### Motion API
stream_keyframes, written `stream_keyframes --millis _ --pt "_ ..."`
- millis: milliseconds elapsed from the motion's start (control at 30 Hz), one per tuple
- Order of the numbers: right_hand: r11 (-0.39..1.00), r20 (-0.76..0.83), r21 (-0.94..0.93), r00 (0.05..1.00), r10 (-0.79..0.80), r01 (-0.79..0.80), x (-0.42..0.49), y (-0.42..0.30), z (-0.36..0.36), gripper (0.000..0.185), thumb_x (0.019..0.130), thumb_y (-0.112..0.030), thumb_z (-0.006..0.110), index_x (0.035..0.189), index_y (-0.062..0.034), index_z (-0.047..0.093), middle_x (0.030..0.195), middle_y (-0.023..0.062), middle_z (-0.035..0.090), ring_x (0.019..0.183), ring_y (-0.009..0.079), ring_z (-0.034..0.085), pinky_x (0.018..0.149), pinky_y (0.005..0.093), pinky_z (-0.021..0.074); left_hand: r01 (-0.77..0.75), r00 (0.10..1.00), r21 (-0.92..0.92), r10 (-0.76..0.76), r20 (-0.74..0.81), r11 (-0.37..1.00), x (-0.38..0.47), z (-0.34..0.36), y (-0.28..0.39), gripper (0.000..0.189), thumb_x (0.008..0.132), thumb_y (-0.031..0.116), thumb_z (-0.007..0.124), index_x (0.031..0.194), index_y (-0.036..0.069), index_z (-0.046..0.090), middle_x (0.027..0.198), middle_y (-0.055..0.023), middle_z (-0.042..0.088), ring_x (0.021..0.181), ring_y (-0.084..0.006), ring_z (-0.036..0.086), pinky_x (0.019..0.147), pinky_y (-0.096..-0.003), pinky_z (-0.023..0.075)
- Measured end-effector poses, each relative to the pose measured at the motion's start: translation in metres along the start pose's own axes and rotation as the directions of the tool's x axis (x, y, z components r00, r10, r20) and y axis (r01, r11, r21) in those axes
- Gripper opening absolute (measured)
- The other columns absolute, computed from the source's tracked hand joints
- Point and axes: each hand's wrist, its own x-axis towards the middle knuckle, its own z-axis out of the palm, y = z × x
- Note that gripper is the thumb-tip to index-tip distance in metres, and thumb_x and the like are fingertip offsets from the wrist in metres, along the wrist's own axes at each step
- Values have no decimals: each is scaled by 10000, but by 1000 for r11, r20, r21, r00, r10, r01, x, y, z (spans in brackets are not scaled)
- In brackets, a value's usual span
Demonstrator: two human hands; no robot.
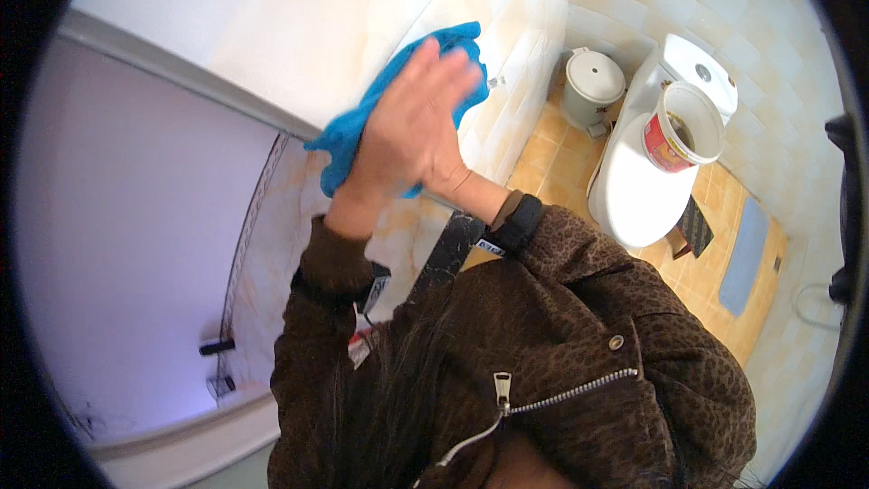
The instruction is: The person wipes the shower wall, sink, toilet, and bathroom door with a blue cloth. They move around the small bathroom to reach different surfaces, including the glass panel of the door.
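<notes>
A bright blue cloth [346,137] lies bunched against the pale, marble-patterned tiled wall [319,34], near its edge. My left hand [390,132] is pressed on the cloth with its fingers stretched out; it is blurred. My right hand [445,149] is close against it and overlaps it, also at the cloth. Parts of the fingers and the palms are hidden where the hands overlap. Both wrists come out of brown patterned jacket sleeves with dark cuffs.
On the right, a white plastic bucket [662,149] with dark contents stands on the closed lid of a white toilet [635,210]. A lidded pedal bin [595,78] stands beside it. A blue-grey mat [743,258] and a dark box [694,227] lie on the orange tiled floor [553,149].
</notes>
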Motion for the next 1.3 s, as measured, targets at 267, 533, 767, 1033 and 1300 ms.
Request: stream_keyframes --millis 267,533,767,1033,1300 --pt "1000 -322 -19 947 -17 12 56 -3 9 748 904 -323 521 1479 8 178 1548 232 123 1439 414 82 1133 559 112 -199 979 210 187 79 957 6 -49 -5 302 803 -17 600 1096 34 652 1195 -122 626 1221 -378 514 972 -437 477" --pt "986 -529 -121 833 -163 116 212 140 -44 617 967 -329 442 1473 -40 238 1519 219 231 1406 384 212 1128 474 183 -323 941 379 338 29 867 25 -61 -28 197 819 77 661 1015 79 678 1053 -85 682 1010 -269 640 738 -296 561" --pt "980 -334 -118 936 114 -162 219 270 -91 624 956 -273 466 1464 0 226 1507 234 239 1389 391 237 1133 441 206 -244 966 425 257 27 872 24 -56 -26 143 817 47 653 957 65 672 912 -87 699 874 -248 664 665 -320 574" --pt "977 -123 -64 973 194 -203 64 164 -6 649 967 -293 450 1448 68 206 1460 314 253 1349 467 250 1132 488 198 -243 967 533 243 70 811 33 -48 -29 121 891 70 532 897 42 649 811 -111 695 786 -265 675 587 -324 563" --pt "986 -523 146 840 147 -82 262 354 -75 528 973 -247 434 1433 -15 316 1410 198 409 1267 283 423 1074 362 325 -204 976 601 207 65 773 30 -42 -31 141 907 91 501 821 37 599 762 -121 689 727 -291 671 581 -321 542"
